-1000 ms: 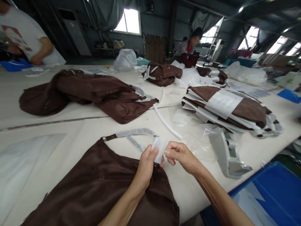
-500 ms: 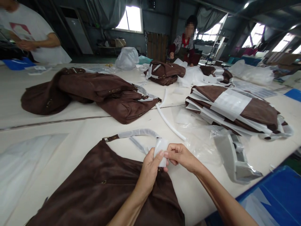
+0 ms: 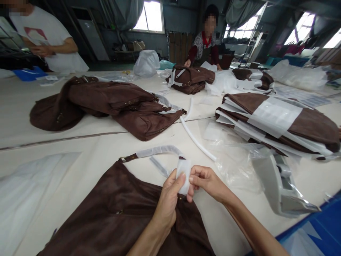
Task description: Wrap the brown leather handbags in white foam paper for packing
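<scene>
Both hands, left hand [image 3: 168, 199] and right hand [image 3: 207, 181], meet fingertip-to-fingertip, pinching the white wrap [image 3: 183, 170] on the bag's strap [image 3: 157, 152].

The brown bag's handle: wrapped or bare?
Wrapped. White wrap covers the handle; both hands, left hand and right hand, pinch its end.

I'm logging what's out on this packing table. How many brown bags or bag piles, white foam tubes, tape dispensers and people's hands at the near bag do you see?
Brown bags or bag piles: 5, counting the near bag
White foam tubes: 1
Tape dispensers: 1
Hands at the near bag: 2, left hand and right hand, both pinching the white wrap
Total: 9
</scene>
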Available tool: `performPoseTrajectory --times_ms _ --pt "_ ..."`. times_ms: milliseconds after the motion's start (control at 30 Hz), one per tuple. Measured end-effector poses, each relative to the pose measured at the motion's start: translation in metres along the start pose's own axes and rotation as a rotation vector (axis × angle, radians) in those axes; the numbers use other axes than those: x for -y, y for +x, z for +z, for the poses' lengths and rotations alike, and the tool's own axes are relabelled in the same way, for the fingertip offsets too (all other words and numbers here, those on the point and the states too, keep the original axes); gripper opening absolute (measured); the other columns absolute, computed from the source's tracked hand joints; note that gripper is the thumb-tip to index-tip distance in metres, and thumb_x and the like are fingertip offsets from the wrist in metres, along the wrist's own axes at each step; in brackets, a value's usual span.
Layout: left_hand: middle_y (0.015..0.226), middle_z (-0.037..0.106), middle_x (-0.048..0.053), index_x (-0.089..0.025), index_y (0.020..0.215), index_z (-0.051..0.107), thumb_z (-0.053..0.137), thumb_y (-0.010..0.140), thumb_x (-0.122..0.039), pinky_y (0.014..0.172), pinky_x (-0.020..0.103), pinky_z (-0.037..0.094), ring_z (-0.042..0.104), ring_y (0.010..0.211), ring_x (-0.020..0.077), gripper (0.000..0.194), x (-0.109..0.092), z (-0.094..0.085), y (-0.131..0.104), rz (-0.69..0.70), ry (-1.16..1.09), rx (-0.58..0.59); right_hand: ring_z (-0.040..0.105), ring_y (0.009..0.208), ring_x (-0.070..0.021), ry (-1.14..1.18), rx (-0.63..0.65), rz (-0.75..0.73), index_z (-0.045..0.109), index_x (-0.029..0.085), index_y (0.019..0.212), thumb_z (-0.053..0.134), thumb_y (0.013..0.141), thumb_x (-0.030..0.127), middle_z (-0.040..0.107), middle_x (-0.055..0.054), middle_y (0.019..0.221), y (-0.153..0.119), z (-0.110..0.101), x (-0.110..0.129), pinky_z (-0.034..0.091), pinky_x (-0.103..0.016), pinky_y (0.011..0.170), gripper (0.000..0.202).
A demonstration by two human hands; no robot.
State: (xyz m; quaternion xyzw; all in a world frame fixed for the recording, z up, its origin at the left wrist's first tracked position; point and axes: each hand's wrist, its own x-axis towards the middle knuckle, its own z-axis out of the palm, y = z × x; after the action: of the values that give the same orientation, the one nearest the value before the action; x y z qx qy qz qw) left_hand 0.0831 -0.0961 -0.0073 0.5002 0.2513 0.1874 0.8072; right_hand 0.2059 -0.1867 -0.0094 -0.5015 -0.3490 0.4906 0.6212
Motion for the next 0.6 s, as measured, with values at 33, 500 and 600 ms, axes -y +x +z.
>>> performPoseTrajectory --times_ms 33,500,600 --pt "0.055 0.058 -0.001 -0.016 0.084 0.062 0.062 0.089 -0.047 0.058 0.023 0.044 0.05 0.05 0.0119 0.031 0.001 -0.001 0.001 0.007 -0.007 0.004 0.063 0.056 -0.0131 0.013 0.009 -0.01 0.056 0.017 0.081 0.066 0.087 0.05 0.069 -0.001 0.062 0.001 0.001 -0.002 0.038 -0.024 0.058 0.035" --pt "0.053 0.058 0.0 -0.015 0.104 0.059 0.067 0.082 -0.059 0.039 0.017 0.033 0.046 0.037 0.0095 0.049 0.018 -0.004 0.007 -0.085 -0.205 0.156 0.05 0.042 -0.013 0.067 -0.085 0.163 0.065 0.018 0.085 0.08 0.071 0.056 0.059 0.0 0.052 0.015 -0.008 -0.042 0.031 -0.022 0.042 0.042" --pt "0.058 0.055 -0.002 -0.015 0.106 0.06 0.074 0.075 -0.061 0.039 0.016 0.03 0.043 0.039 0.0069 0.058 0.029 -0.005 0.013 -0.075 -0.254 0.203 0.046 0.046 -0.012 0.071 -0.198 0.174 0.062 0.018 0.064 0.089 0.057 0.048 0.057 0.0 0.053 0.02 -0.008 -0.055 0.036 -0.024 0.043 0.041"
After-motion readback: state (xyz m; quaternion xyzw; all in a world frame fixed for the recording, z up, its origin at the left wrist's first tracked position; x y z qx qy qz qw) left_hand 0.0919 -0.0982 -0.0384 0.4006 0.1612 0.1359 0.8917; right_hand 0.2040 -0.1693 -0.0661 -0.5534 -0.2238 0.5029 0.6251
